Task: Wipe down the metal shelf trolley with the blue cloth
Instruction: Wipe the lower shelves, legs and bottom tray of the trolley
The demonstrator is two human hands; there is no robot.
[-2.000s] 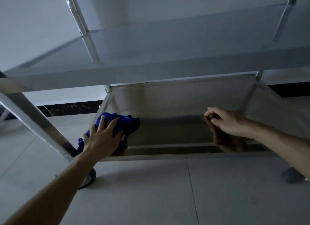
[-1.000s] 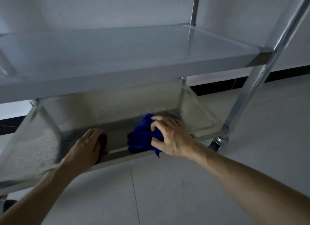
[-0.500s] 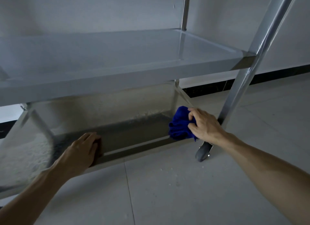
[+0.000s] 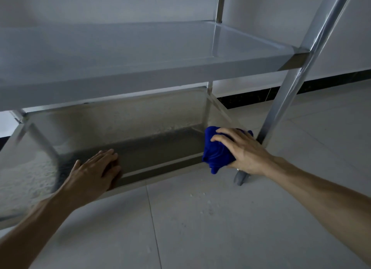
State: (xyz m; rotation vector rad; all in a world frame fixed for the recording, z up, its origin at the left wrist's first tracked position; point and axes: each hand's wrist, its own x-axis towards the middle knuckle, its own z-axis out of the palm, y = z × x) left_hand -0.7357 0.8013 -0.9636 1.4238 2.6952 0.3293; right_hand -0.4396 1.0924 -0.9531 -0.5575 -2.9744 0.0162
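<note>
Metal shelf trolley (image 4: 140,68) fills the upper and middle frame, left end cut off by the frame edge; its bottom shelf (image 4: 160,148) is dim and partly hidden under the shelf above. Tiled floor (image 4: 200,228) across the lower frame. Left hand (image 4: 94,171), lower left, fingers straight, lies flat on the bottom shelf's front lip. Right hand (image 4: 241,150), centre right, grips the bunched blue cloth (image 4: 215,150) at the bottom shelf's right front corner. Caster wheel (image 4: 241,177) mostly hidden behind the right wrist.
</note>
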